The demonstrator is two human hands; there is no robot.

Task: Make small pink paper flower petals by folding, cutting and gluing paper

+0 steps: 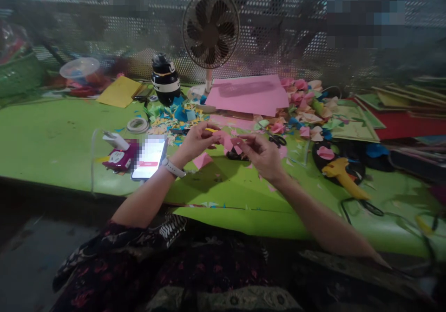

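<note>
Both hands are raised over the middle of the green table, with pink paper between them. My left hand (199,141), with a white watch on its wrist, pinches one side of a pink paper piece (223,140). Opposite it, my right hand (262,154) has thumb and forefinger closed on the other side of the same paper. The piece looks cut or folded, but its exact shape is too small to make out. Under the hands lie another pink paper scrap (202,161) and a dark object that is partly hidden. Black-handled scissors (278,140) rest just beyond my right hand.
A lit phone (149,158) and tape roll (137,125) lie left. Behind stand a black bottle (166,82) and fan (211,28), near pink sheets (247,93) and paper flowers (303,98). At right, a yellow glue gun (343,177) trails its cord. Coloured scraps are scattered about.
</note>
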